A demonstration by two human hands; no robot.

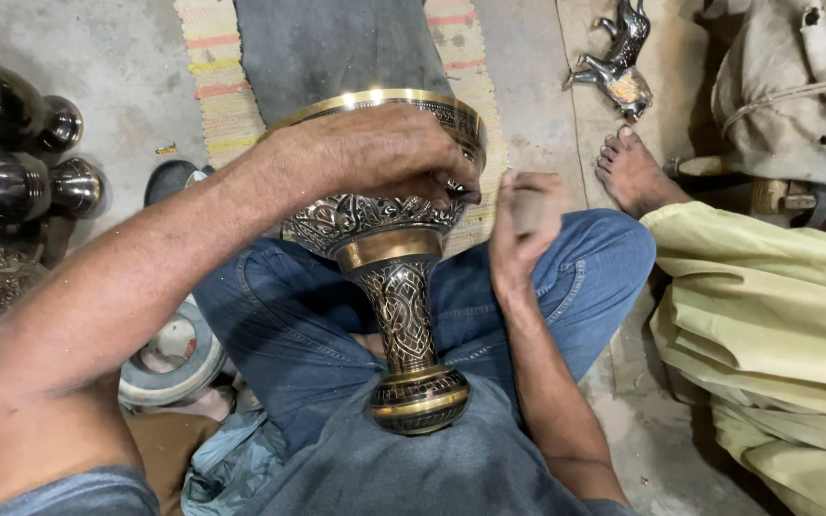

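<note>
While the left hand (384, 153) clamps over the rim of the engraved brass vase (394, 268) at frame centre, lying across the lap, the right hand (523, 225) pinches a small rubbing pad (531, 203) beside it; rubbing appears underway, demanding steady bracing.

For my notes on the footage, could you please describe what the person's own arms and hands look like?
Both forearms are bare and hairy, with no gloves, rings, watch or bracelets in view. The left hand shows dust on its knuckles. The right hand is blurred. A grey-blue short sleeve edges the left upper arm.
</note>
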